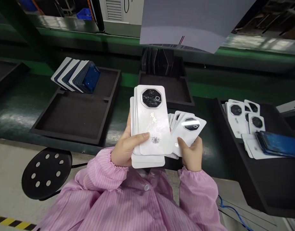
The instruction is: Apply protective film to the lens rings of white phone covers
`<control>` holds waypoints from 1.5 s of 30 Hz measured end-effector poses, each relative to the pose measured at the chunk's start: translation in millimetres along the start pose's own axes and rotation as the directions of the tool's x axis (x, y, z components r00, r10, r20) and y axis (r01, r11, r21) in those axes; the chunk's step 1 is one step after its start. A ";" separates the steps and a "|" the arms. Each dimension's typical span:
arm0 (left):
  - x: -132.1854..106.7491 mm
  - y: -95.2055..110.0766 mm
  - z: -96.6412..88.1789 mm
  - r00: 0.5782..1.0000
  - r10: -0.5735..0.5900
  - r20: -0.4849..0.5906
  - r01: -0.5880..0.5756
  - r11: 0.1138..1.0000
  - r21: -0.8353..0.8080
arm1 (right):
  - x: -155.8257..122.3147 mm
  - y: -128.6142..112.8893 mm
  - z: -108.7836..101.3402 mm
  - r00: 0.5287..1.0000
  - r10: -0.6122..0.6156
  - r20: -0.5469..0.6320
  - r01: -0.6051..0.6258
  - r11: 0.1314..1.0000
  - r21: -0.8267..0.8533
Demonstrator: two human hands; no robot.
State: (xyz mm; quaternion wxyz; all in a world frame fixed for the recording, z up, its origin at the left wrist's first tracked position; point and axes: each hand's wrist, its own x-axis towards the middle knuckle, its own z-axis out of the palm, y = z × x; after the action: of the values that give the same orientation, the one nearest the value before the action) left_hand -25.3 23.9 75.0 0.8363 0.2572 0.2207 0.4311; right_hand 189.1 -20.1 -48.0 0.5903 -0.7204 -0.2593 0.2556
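**Two hands, two bundles of white back covers**

The left hand [124, 149] has its grip closed around an upright stack of white covers [153, 128], thumb across the front one; their number cannot be told. The right hand [192, 154] pinches a fan of covers [189, 128], about four, touching the stack's right edge, above the tabletop [17, 109]. Three black trays lie beyond: the left tray [75, 118], middle tray [166, 88] and right tray [269, 179], each holding covers. One stool [46, 173] stands at lower left.
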 end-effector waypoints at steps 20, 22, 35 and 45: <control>-2.0 -18.2 1.7 0.999 -0.021 -0.043 0.027 0.991 0.129 | -40.2 -112.0 -0.4 0.962 -0.093 0.258 -0.019 0.916 0.401; -2.2 -20.6 3.1 0.998 0.023 -0.059 -0.014 0.989 0.147 | -42.8 -111.9 7.7 0.946 -0.090 0.311 -0.039 0.921 0.387; 1.2 -15.4 4.8 0.998 -0.019 -0.061 0.021 0.999 0.029 | -37.3 -106.9 8.4 0.932 -0.062 0.357 -0.114 0.885 0.452; -0.1 -17.6 10.3 0.996 0.029 -0.079 -0.017 0.989 0.148 | -36.1 -105.7 5.7 0.936 -0.112 0.333 -0.047 0.898 0.437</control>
State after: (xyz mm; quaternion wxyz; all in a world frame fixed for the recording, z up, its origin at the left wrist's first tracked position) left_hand -8.5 12.7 72.0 0.8004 0.3028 0.2826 0.4334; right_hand 151.2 -22.6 57.2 0.6855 -0.5075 -0.3082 0.4213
